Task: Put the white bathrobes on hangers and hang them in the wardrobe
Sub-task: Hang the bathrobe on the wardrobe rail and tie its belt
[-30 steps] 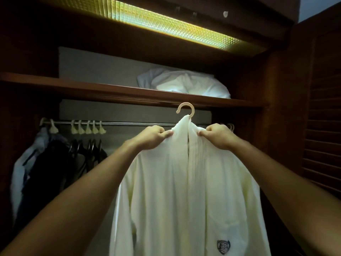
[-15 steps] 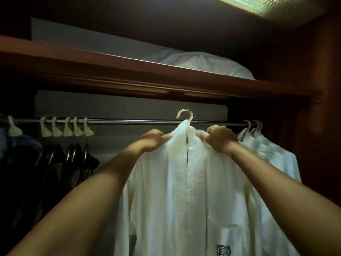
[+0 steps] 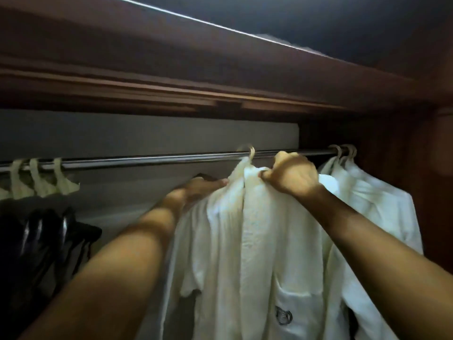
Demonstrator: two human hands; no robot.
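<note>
A white bathrobe (image 3: 264, 241) with a dark crest on its chest pocket hangs in front of me. Its cream hanger hook (image 3: 250, 151) sits over the metal wardrobe rail (image 3: 147, 160). My left hand (image 3: 201, 188) holds the robe's left shoulder, fingers curled on the cloth. My right hand (image 3: 290, 176) grips the right collar just under the rail. More white bathrobes (image 3: 372, 200) hang on the rail at the far right.
Cream hanger hooks (image 3: 36, 177) with dark garments (image 3: 41, 241) below them crowd the rail's left end. A wooden shelf (image 3: 196, 77) runs close above the rail. The dark wooden side wall (image 3: 431, 168) closes off the right.
Both hands carried the robe up and forward into the wardrobe. The hanger hook, first in mid-air, now sits over the rail. The view moved closer under the shelf.
</note>
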